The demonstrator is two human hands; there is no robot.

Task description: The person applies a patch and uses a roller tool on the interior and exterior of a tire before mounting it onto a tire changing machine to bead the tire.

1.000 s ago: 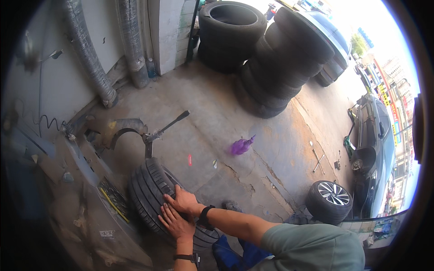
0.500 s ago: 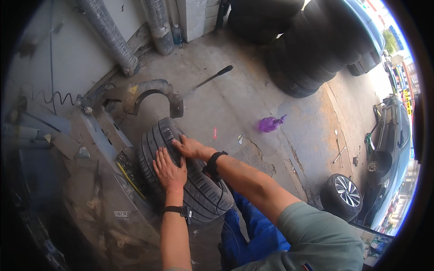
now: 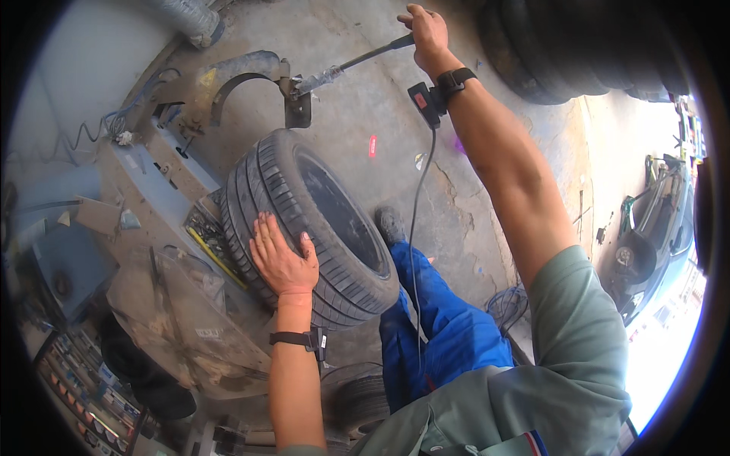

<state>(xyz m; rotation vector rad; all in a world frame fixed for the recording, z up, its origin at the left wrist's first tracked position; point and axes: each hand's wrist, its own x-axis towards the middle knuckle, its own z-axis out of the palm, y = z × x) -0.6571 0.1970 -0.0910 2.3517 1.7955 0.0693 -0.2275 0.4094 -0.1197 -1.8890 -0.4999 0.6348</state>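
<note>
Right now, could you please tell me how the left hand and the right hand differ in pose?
The left hand lies on the tyre, thumb apart, while the right hand is at the dark end of the lever. The left hand sits left of centre in the view; the right hand is near the top edge. Both are bare, above black wrist straps.

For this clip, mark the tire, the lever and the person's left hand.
Tire [image 3: 281, 190]: head view, on its tread.
Lever [image 3: 367, 57]: head view, on the middle of its shaft.
Left hand [image 3: 284, 264]: head view, on the back of the hand.
</note>
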